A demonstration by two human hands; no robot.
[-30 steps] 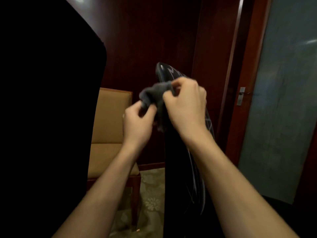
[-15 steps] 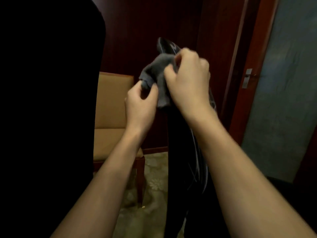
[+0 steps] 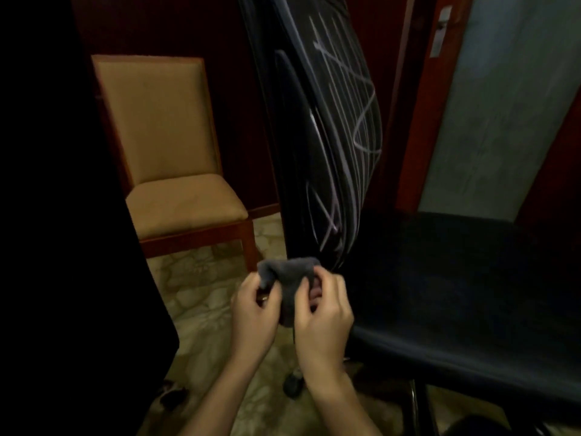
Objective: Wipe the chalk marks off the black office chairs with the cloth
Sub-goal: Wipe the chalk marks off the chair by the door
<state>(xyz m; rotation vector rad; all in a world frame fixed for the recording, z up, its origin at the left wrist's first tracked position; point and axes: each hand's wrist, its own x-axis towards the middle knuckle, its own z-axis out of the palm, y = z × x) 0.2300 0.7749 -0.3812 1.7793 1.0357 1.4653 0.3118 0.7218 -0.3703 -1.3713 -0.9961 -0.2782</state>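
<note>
Dark mass, far left: one large black shape [image 3: 56,215] fills the left edge from top to bottom; too dark to tell what it is.
Tan chair: one wooden chair [image 3: 163,146] with tan padded back and seat, standing against the dark red wood wall [image 3: 157,23], just right of the black shape.
Floor: pale patterned carpet [image 3: 201,297] under the chairs and the hands.
Left hand: one left hand [image 3: 254,319], fingers curled, pinching the left end of the cloth between thumb and fingertips.
Cloth: one grey cloth [image 3: 287,284], bunched and held up between the two hands, low in the view, just in front of the lower edge of the office chair's backrest; whether it touches the backrest cannot be told.
Right hand: one right hand [image 3: 323,322], fingers curled, gripping the right part of the cloth with the thumb pressed on its front.
Black office chair: one in clear view [image 3: 440,278], backrest upright at centre, wide black seat reaching to the right.
Chalk marks: many white lines [image 3: 349,99] on the backrest, long strokes running top to bottom plus crossing scribbles in two patches, upper and lower.
Castor: one dark wheel [image 3: 294,385] on the carpet below the hands.
Door: one grey-panelled door [image 3: 503,105] in a red frame at right, with one metal handle plate [image 3: 440,33].
</note>
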